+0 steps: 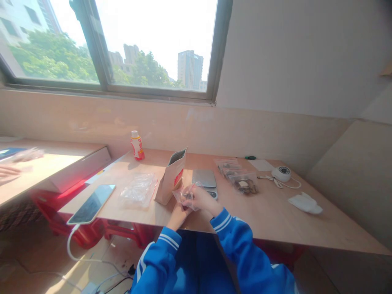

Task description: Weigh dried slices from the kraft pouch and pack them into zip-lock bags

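My left hand (180, 215) is closed on the lower part of a small clear zip bag (184, 193) with some dark pieces inside. My right hand (204, 200) grips the same bag from the right, near its upper edge. Right behind the bag stands an open brown paper pouch (169, 183) with a red label, upright on the table. A silver-topped kitchen scale (204, 178) lies just beyond my right hand, which hides part of it. Further right are several filled zip bags (243, 183) with dark, dried-looking pieces.
A stack of clear plastic bags (137, 191) and a phone (93, 204) on a white cable lie left on the table (275, 216). Behind them stands a bottle (137, 145). A white camera (281, 174) and crumpled tissue (305, 203) are at right. Red stools (70, 208) stand below.
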Demonstrator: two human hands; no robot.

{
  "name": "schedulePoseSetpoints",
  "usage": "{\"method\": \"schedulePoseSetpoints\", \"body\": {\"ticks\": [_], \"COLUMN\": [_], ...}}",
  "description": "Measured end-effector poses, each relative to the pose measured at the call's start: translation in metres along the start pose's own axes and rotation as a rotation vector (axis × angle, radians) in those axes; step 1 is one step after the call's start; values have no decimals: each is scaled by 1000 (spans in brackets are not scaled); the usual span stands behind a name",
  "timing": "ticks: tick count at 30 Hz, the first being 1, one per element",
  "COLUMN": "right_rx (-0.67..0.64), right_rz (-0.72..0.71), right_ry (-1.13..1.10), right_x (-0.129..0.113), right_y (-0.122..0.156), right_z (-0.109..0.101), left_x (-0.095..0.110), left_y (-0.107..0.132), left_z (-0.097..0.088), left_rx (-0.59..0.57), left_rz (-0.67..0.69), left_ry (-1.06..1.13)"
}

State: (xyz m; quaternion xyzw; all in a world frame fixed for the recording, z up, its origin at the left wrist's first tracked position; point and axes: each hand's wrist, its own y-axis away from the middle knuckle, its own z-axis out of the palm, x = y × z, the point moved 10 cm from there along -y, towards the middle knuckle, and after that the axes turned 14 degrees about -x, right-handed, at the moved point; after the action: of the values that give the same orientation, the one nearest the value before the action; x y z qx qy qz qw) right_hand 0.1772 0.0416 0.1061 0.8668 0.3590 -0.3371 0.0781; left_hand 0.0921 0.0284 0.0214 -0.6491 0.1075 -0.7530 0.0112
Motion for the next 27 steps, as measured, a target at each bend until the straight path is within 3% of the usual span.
{"method": "schedulePoseSetpoints", "body": {"ticks": [3,10,14,22,27], "right_rx": [-69,-52,-32,168,312], "right_rz": [-75,41,-11,31,56], "right_ry": [22,39,-127,-478,-559], "right_x": [-10,-10,-11,33,30], "right_y": [1,6,8,19,32], "right_z": [-1,0,-5,-33,-71], "left_x": [3,-10,-10,-8,1], "left_y": [-2,-6,-4,-1,2], "left_z": [7,11,10,14,19], "left_rx": [-73,-137,-159,-144,-151], "left_rz": [24,-23,-40,-103,-101], "left_ry": [-119,-279,-273,-63,51]}}
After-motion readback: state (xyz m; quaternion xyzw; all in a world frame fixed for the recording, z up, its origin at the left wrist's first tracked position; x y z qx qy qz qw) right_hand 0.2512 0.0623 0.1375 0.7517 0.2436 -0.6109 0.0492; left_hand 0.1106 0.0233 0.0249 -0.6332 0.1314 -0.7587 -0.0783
